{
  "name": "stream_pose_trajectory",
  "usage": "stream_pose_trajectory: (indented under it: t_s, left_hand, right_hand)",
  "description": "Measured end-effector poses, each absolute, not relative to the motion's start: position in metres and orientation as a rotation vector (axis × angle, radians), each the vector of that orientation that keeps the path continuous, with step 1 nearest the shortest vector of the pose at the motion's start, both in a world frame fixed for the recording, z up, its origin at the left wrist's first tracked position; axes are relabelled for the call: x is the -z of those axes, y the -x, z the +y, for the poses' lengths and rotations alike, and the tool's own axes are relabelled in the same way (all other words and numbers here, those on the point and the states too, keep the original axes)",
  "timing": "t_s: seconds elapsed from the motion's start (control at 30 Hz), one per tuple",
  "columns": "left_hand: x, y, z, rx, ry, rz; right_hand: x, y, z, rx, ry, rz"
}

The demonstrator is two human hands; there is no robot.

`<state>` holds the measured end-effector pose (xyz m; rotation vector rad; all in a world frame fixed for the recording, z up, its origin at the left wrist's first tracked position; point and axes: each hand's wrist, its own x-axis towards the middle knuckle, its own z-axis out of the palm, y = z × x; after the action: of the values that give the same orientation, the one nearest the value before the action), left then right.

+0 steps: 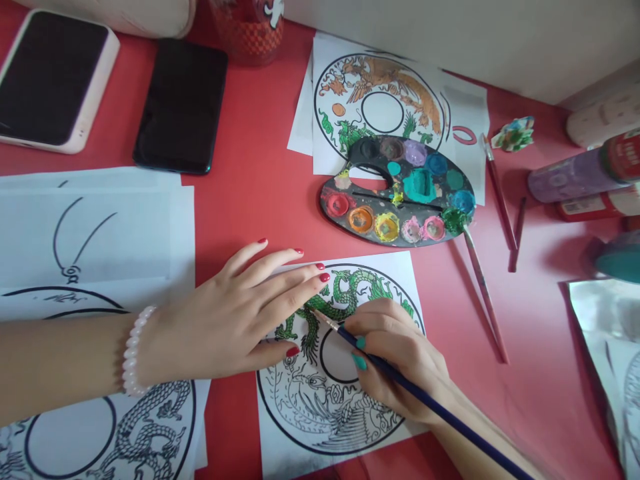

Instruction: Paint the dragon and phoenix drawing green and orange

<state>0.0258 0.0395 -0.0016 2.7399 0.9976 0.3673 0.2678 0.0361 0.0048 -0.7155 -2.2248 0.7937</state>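
Observation:
My right hand point(400, 357) grips a dark blue paintbrush point(415, 390), its tip touching the green dragon on a white sheet point(390, 443) with a round line drawing. Fingers spread, my left hand point(245, 310) lies flat across the left part of that sheet. A beaded bracelet point(134, 350) circles the left wrist. On the drawing, the dragon in the upper half is painted green, while the phoenix below shows only black lines. Beyond the sheet lies a black paint palette point(360, 200) with wells of several colours. A second paintbrush point(483, 293) leans with its tip in the green well.
Behind the palette is a drawing sheet point(330, 100) partly painted orange and green. Printed sheets point(165, 233) are stacked at left, below a black phone point(181, 107) and a white-edged device point(50, 73). Paint bottles point(570, 173) and more brushes point(500, 193) lie at right.

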Motion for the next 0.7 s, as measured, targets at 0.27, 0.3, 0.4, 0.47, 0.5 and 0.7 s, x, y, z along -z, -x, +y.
stream_pose_trajectory:
  t_s: [0.27,0.3,0.4,0.47,0.5,0.7]
  left_hand:
    - [0.0011,-0.0257,0.0401,-0.364,-2.741,0.984]
    - [0.0013,-0.0256,0.0403,-0.364,-2.743,0.982]
    - [0.0020,-0.0253,0.0407,-0.353,-2.747,0.976]
    - [0.0023,-0.0252,0.0403,-0.338,-2.745,0.978]
    - [0.0023,-0.0252,0.0400,-0.330,-2.742,0.981]
    - [0.0015,-0.0248,0.0389,-0.346,-2.746,0.980]
  right_hand:
    - [-0.0038,-0.2681,0.0378,-0.782,0.750,-2.211]
    - [-0.0033,-0.2680,0.0380,-0.782,0.745,-2.213]
    - [-0.0026,-0.2678,0.0380,-0.772,0.713,-2.187]
    - [-0.0028,-0.2679,0.0377,-0.763,0.699,-2.168]
    - [-0.0032,-0.2680,0.0375,-0.763,0.700,-2.170]
    - [-0.0037,-0.2685,0.0371,-0.786,0.707,-2.195]
